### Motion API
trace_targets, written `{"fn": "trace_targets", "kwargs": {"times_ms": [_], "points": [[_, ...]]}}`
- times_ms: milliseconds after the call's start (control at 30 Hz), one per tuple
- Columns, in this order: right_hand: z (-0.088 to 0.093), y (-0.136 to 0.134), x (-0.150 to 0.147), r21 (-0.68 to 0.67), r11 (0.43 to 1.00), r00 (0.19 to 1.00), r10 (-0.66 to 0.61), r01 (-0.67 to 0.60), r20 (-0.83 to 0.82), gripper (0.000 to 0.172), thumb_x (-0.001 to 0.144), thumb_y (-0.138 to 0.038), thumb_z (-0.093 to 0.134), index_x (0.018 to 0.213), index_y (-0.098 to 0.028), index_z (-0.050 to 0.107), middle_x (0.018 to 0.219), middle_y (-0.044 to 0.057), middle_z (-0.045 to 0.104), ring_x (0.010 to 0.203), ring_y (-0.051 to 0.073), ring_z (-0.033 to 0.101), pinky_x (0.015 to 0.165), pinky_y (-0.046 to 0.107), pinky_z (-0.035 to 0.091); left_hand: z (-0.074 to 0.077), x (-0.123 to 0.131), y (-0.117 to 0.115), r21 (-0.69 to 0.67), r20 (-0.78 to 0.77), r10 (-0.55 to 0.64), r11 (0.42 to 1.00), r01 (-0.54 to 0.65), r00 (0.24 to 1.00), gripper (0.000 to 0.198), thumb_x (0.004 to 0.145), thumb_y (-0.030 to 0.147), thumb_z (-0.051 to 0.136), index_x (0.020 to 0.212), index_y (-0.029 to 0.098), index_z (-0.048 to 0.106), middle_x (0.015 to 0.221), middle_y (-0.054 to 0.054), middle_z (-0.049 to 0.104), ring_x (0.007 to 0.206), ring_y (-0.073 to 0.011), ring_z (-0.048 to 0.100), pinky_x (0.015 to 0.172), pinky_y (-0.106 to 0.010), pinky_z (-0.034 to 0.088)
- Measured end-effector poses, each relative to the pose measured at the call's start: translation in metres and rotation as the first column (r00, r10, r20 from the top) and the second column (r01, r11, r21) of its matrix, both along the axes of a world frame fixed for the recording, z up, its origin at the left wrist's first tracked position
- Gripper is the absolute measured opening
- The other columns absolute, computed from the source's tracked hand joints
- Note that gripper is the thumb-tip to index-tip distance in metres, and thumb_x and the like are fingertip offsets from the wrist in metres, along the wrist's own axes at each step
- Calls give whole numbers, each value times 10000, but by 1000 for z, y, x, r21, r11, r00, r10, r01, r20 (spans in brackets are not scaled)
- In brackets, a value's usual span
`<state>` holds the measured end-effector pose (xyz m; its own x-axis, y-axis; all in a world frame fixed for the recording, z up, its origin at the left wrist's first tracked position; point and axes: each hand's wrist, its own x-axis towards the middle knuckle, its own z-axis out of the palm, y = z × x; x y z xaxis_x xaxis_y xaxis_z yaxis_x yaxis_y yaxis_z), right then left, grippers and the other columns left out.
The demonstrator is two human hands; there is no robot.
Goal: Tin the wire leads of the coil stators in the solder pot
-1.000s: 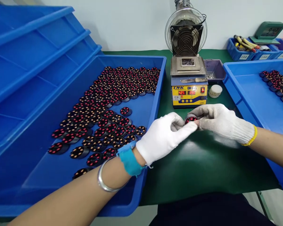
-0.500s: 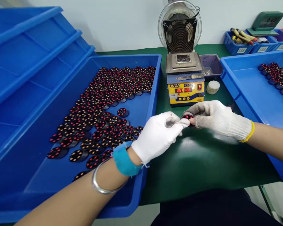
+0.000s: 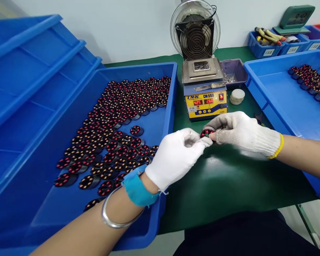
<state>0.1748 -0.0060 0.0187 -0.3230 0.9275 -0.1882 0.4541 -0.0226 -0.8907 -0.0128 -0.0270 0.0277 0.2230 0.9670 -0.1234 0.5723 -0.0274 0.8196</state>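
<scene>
Green bench: blue trays, solder pot, white puck.

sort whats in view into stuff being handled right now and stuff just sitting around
Being handled: left hand and right hand, both pinching one round coil; left tray of matching coils, by the left wrist.

Sitting untouched: solder pot, fan, right tray, stacked trays, tool bins, white puck.
</scene>
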Motion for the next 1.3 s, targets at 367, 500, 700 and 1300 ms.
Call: {"fn": "trace_targets", "kwargs": {"times_ms": [367,500,700,1300], "points": [[4,-3,-3,8,999,999,-42,43,-27,226,729,-293,700,944,-227,725,812,-6,720,718,134,655,603,201,497,1,-11,10,-122,237,59,992,-31,970,300,742,425,715,698,153,596,590,4,633,455,-93,538,453,-212,430],[3,-1,-1,22,1000,1000,-9,9,-22,207,739,-315,689,929,-242,725,825,-8,720,730,141,657,603,208,501,7,-5,3,-148,228,33,989,1,973,297,772,393,691,641,155,571,556,8,616,433,-80,522,431,-195,414],[6,7,4,-28,993,991,-115,114,-66,204,764,-329,685,908,-189,723,717,27,706,596,126,628,530,212,482,8,-21,6,-235,306,-52,963,129,950,243,726,287,717,617,154,545,503,19,580,390,-73,481,362,-179,375],[4,3,-7,-68,978,948,-208,197,-240,221,745,-294,703,931,-174,692,748,26,698,596,105,603,560,221,498,2,-6,6,-199,303,4,978,59,953,350,601,398,820,683,162,574,603,2,647,491,-93,548,440,-205,411]]}}
